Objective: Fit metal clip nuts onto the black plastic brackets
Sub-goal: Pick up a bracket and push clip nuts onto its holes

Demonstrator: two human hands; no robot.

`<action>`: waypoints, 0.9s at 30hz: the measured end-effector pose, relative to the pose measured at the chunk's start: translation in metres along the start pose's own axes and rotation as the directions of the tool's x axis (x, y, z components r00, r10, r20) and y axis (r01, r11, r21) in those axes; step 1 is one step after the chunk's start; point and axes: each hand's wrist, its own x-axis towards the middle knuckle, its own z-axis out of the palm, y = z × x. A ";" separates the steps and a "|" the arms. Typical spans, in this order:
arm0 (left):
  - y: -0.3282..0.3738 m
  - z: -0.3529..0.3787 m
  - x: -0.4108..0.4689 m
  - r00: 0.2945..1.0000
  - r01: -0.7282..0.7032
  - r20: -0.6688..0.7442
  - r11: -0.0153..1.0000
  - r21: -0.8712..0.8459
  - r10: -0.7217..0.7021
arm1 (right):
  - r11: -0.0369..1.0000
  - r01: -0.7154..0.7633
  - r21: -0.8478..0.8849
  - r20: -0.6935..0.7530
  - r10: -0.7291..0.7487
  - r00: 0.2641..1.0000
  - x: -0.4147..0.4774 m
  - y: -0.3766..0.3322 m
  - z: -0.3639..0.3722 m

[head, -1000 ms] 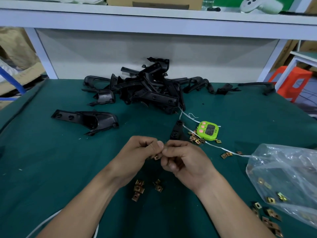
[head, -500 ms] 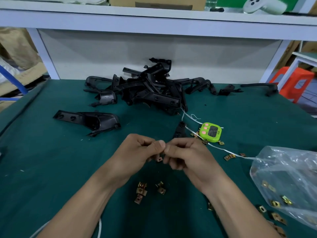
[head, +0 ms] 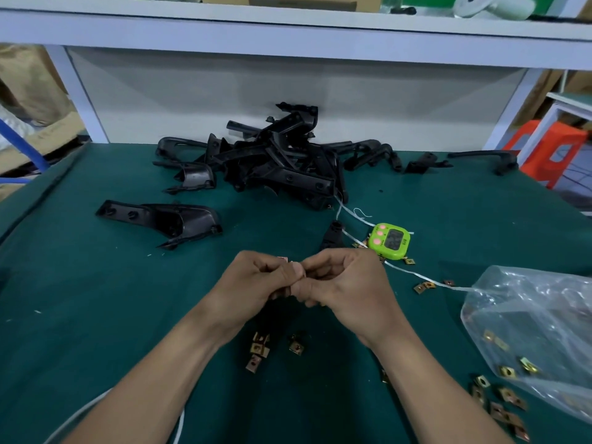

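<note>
My left hand (head: 256,280) and my right hand (head: 346,283) meet fingertip to fingertip above the green mat, both with fingers curled. A small metal clip nut (head: 283,259) shows at my left fingertips; what my right fingers pinch is mostly hidden. A small black bracket (head: 333,237) lies just beyond my right hand. A large black bracket (head: 166,219) lies to the left. A heap of black brackets (head: 275,165) sits at the back. Loose clip nuts (head: 260,347) lie under my wrists.
A green timer (head: 389,241) sits right of the small bracket, with a white strap (head: 416,275) running past it. A clear plastic bag (head: 528,328) of clip nuts lies at the right, more nuts (head: 503,402) spilled beside it. A white shelf (head: 288,30) overhangs the back.
Both hands stayed together at the centre; the fingers have shifted slightly around the clip nut, which now shows at the top of my left fingertips.
</note>
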 end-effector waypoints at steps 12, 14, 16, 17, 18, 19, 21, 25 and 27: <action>-0.017 -0.010 0.009 0.886 0.044 -0.461 0.979 0.198 0.053 | 0.658 0.070 -0.749 0.125 0.037 0.991 -0.007 -0.002 0.003; -0.015 -0.010 0.009 0.890 0.030 -0.455 0.989 0.143 0.038 | 0.736 0.059 -0.675 0.038 -0.045 0.998 -0.005 -0.008 -0.006; -0.015 -0.011 0.009 0.890 0.028 -0.456 0.994 0.106 0.023 | 0.738 0.013 -0.675 -0.223 -0.221 0.949 -0.001 -0.010 -0.020; -0.015 -0.011 0.008 0.890 0.026 -0.456 0.997 0.079 0.013 | 0.680 -0.066 -0.730 -0.341 -0.279 0.898 0.000 -0.010 -0.026; -0.014 -0.010 0.008 0.891 0.026 -0.454 0.999 0.044 -0.003 | 0.593 -0.169 -0.787 -0.414 -0.305 0.857 0.002 -0.009 -0.032; -0.014 -0.010 0.007 0.892 0.027 -0.452 1.000 0.005 -0.022 | 0.503 -0.259 -0.825 -0.445 -0.294 0.846 0.003 -0.005 -0.035; -0.013 -0.008 0.008 0.897 0.028 -0.438 0.996 -0.083 -0.061 | 0.375 -0.356 -0.856 -0.448 -0.194 0.873 0.004 0.004 -0.034; -0.013 -0.005 0.008 0.919 0.045 -0.380 0.984 -0.172 -0.108 | 0.337 -0.343 -0.877 -0.396 -0.104 0.912 0.007 0.011 -0.031; -0.013 -0.005 0.007 0.928 0.054 -0.357 0.985 -0.165 -0.111 | 0.326 -0.312 -0.892 -0.355 -0.079 0.931 0.006 0.010 -0.031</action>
